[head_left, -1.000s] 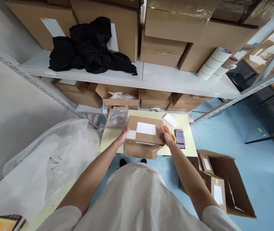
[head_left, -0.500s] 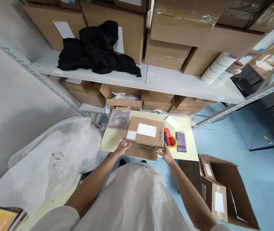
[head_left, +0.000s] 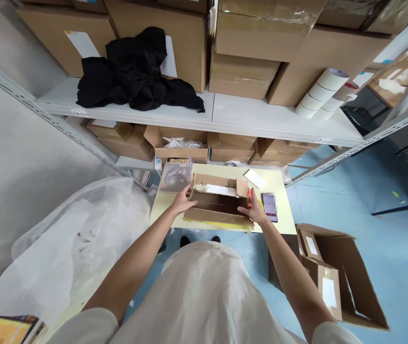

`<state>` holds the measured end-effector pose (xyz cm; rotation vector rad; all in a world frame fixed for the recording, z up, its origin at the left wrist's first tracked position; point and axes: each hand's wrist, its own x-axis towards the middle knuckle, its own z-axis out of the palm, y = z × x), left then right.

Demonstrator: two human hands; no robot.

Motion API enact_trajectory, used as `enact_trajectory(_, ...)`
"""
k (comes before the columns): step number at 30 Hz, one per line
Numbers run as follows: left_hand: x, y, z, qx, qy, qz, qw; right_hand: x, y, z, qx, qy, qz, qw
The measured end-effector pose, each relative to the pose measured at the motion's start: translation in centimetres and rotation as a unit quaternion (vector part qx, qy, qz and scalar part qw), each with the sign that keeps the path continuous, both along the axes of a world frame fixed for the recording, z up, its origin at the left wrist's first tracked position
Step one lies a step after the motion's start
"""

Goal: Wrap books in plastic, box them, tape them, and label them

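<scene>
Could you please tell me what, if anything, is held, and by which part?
An open cardboard box: the left hand holds its left end, the right hand its right end.

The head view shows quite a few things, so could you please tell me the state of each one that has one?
Small cardboard box: open, held at both ends
Left hand: closed on the box's left end
Right hand: closed on its right end
Phone: face up, screen lit
Black cloth: crumpled
Lower-shelf carton: open, white items inside
Floor carton: open, boxes inside
White rolls: stacked
Plastic sheeting: crumpled
</scene>
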<state>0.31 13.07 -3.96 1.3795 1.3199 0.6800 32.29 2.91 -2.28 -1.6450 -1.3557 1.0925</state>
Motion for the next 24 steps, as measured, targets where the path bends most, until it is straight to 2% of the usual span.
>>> enact_trajectory(3, -0.4, -0.3, -1.3, -0.011, -0.023, -0.025, 0.999, -0.1, 0.1, -0.7, -0.028, -0.037, 0.007, 0.999)
enact_trajectory(6, -0.9, -0.8, -1.5, 0.014, -0.03, -0.058, 0.998, 0.0, -0.2, -1.1, -0.016, -0.061, 0.012, 0.998)
enact_trajectory(9, -1.3, -1.4, -0.9, 0.055, 0.018, -0.094, 0.994, 0.2, -0.8, -0.9, 0.044, -0.153, -0.004, 0.987)
enact_trajectory(12, -1.4, -2.1, 0.0, 0.121, 0.084, -0.129, 0.981, -0.5, -1.3, 0.0, 0.123, -0.291, -0.021, 0.949)
enact_trajectory(14, -1.3, -2.6, 0.3, 0.157, 0.11, -0.153, 0.969, -1.8, -1.2, 0.8, 0.129, -0.339, 0.067, 0.929)
enact_trajectory(16, -1.1, -3.0, 0.2, 0.168, 0.131, -0.165, 0.963, -3.8, -0.6, 1.6, 0.087, -0.373, 0.205, 0.901)
enact_trajectory(18, -0.9, -3.2, -0.1, 0.168, 0.151, -0.165, 0.96, -5.8, 0.5, 2.2, 0.035, -0.42, 0.278, 0.863)
enact_trajectory(20, -0.7, -3.2, -0.6, 0.171, 0.168, -0.158, 0.958, -7.2, 1.7, 2.7, 0.002, -0.468, 0.27, 0.841)
enact_trajectory(22, -0.5, -3.2, -1.1, 0.177, 0.18, -0.153, 0.955, -7.6, 2.8, 3.1, 0.001, -0.495, 0.235, 0.837)
enact_trajectory(24, -0.5, -3.1, -1.4, 0.183, 0.184, -0.149, 0.954, -6.9, 3.7, 3.6, 0.027, -0.503, 0.202, 0.84)
